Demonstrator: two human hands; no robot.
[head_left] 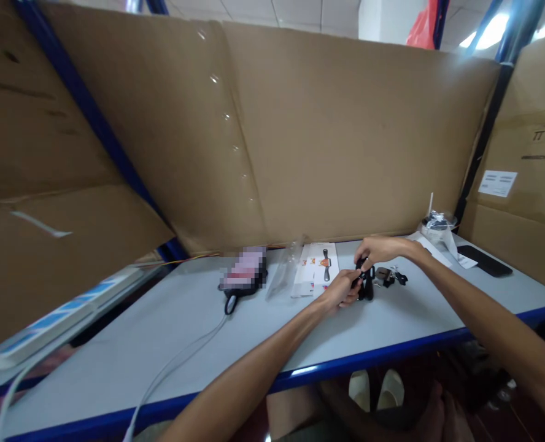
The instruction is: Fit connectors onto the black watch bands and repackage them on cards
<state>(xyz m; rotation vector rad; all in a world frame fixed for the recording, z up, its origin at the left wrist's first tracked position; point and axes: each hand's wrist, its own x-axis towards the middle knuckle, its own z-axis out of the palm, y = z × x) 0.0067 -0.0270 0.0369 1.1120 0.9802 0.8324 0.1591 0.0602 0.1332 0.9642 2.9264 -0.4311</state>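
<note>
My left hand (343, 288) and my right hand (377, 248) meet over the grey table, right of its middle. Both sets of fingers are closed around a small black tool part (369, 287), whose lower end hangs towards the tabletop. The fingers cover much of it, so its exact kind is unclear. Just right of it lie several small dark and metal pieces (386, 276). To the left of my hands is a white printed sheet (305, 270) picturing a black two-handled tool, with a clear plastic bag (284, 273) beside it.
A phone (245, 269) on a black holder lies left, trailing a white cable (175, 356). A dark phone (484, 261) and a lidded cup with a straw (438, 227) stand right. Cardboard (346, 135) walls the back; a power strip (65, 313) runs along the left.
</note>
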